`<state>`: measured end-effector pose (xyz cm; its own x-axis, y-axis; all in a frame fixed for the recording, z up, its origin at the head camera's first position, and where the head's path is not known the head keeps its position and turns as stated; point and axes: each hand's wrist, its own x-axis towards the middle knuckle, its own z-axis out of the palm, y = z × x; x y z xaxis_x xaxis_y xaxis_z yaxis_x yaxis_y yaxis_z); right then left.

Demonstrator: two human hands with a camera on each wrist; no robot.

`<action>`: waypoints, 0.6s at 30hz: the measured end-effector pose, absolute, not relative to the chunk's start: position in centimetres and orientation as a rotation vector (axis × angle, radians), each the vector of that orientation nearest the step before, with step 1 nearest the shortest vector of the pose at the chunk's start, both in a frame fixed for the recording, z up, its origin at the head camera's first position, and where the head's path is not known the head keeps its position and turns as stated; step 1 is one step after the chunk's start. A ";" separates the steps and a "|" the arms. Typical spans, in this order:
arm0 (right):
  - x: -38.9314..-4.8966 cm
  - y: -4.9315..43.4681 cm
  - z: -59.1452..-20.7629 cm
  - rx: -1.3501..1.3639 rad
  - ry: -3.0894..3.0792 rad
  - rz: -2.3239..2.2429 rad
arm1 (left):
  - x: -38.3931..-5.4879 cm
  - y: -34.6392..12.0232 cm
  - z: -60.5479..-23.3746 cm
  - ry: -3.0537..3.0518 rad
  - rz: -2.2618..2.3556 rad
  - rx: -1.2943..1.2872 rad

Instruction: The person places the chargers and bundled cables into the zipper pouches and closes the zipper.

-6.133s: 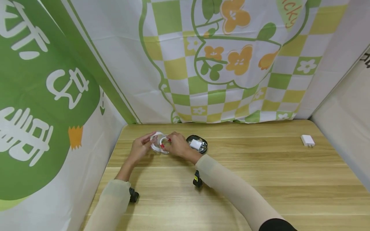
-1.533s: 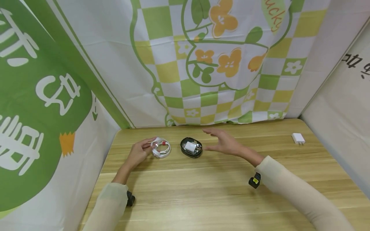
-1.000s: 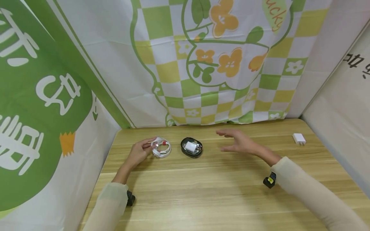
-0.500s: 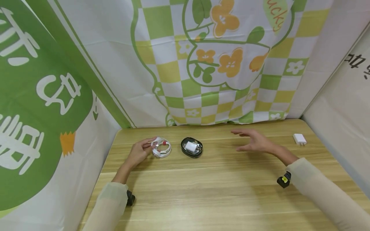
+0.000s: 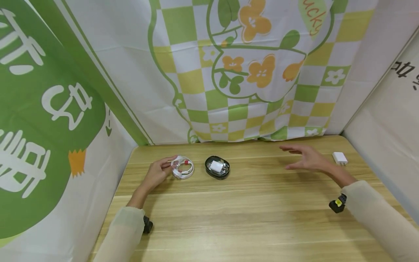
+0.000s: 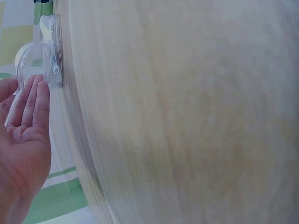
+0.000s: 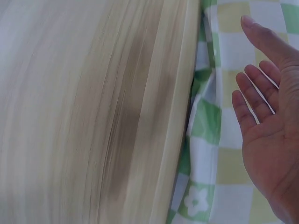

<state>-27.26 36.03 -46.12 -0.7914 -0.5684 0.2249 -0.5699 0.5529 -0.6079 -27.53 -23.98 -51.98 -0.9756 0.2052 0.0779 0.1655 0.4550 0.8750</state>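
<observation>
On the table's left side my left hand (image 5: 158,174) pinches the edge of a clear round plastic case (image 5: 177,173). Inside it lies a coiled white cable (image 5: 187,175) with red bands. In the left wrist view the thumb and fingers are on an upright clear curved part of the case (image 6: 35,45). To its right stands a black oval case (image 5: 218,176) with a white charger plug (image 5: 216,166) and shiny metal bits inside. My right hand (image 5: 307,158), fingers spread and holding nothing, hovers over the table left of a second white charger plug (image 5: 339,158).
The wooden table (image 5: 235,218) meets a checked fabric curtain (image 5: 245,112) at its back edge. A green and white printed sheet (image 5: 88,123) hangs along the left, a pale one (image 5: 389,120) along the right. Both wrists wear small black cameras.
Earlier both hands were at the clear case; the right hand has since left it and slid rightward past the black case toward the far plug. The left hand stays on the clear case.
</observation>
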 end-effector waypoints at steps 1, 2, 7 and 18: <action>-27.2 36.4 -46.1 1.003 -2.774 1.089 | -27.5 -23.9 -52.0 2.642 1.588 0.332; -27.1 36.8 -46.1 0.996 -2.777 1.102 | -27.5 -23.9 -52.0 2.638 1.593 0.329; -26.8 38.4 -45.7 0.952 -2.798 1.147 | -27.6 -23.9 -52.0 2.618 1.620 0.346; -26.8 42.6 -46.2 0.811 -2.805 1.068 | -27.8 -24.0 -52.4 2.599 1.638 0.343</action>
